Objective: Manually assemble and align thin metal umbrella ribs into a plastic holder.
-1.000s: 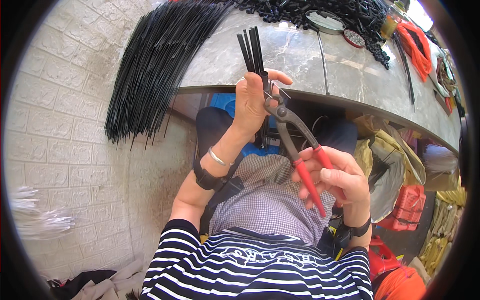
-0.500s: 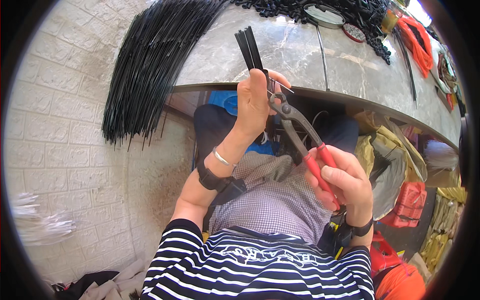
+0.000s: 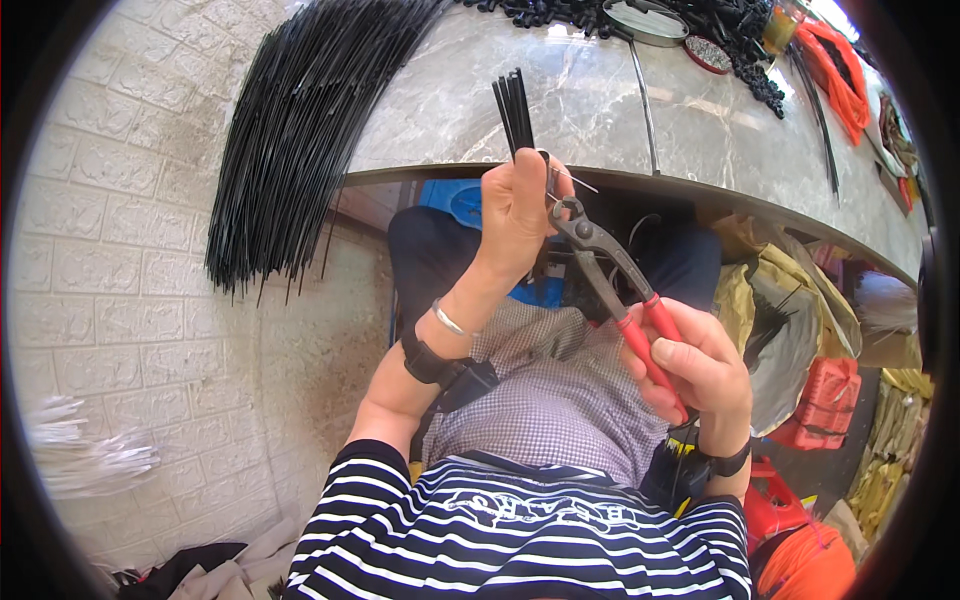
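My left hand point(image 3: 516, 215) is closed round a bundle of thin black rods point(image 3: 513, 110), whose upper ends stick up past my thumb. A thin wire point(image 3: 583, 182) pokes out to the right beside my left fingers. Red-handled pincers point(image 3: 600, 255) are gripped in my right hand point(image 3: 698, 360), with fingers and thumb round the handles. The jaws of the pincers meet the wire next to my left fingers; whether they bite on it is too small to tell. The lower part of the bundle is mostly hidden by my hand.
A large sheaf of black rods point(image 3: 300, 130) hangs over the left end of the grey marbled table point(image 3: 500, 50). Farther back lie small black parts point(image 3: 740, 65), a round dish point(image 3: 650, 25) and a red-rimmed dish point(image 3: 707, 54). Sacks point(image 3: 790, 340) and a red package point(image 3: 828, 400) stand at right.
Both hands have shifted slightly right and a little down, carrying the rods and pincers along. The rod bundle stands more upright. The pincers' jaws remain at the wire.
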Tool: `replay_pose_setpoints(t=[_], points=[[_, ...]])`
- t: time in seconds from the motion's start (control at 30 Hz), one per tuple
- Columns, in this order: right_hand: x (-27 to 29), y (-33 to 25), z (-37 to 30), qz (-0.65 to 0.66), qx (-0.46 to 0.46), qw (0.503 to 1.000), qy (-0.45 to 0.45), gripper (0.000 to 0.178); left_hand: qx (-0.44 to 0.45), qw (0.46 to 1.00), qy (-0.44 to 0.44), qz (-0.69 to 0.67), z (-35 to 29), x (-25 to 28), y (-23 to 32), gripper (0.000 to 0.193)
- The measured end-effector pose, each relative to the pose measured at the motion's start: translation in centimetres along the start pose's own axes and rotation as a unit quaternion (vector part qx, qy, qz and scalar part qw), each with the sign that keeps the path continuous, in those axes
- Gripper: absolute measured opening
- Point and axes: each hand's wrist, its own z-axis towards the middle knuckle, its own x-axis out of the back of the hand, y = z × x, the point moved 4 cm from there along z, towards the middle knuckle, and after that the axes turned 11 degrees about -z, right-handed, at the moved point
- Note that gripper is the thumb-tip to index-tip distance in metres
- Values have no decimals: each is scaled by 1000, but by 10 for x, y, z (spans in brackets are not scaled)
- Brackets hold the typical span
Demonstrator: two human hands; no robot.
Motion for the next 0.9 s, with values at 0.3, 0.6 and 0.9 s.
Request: replay_pose_setpoints(t=[0.3, 0.6, 0.9], points=[[3, 3, -3, 9, -3, 1000, 7, 31, 2, 1000, -1, 3, 0, 3, -8, 72], [5, 3, -6, 3, -8, 1000, 2, 31, 1, 1000, 12, -6, -4, 4, -7, 68], [9, 5, -7, -8, -15, 1000, 3, 31, 13, 999, 0, -31, -5, 7, -6, 61]])
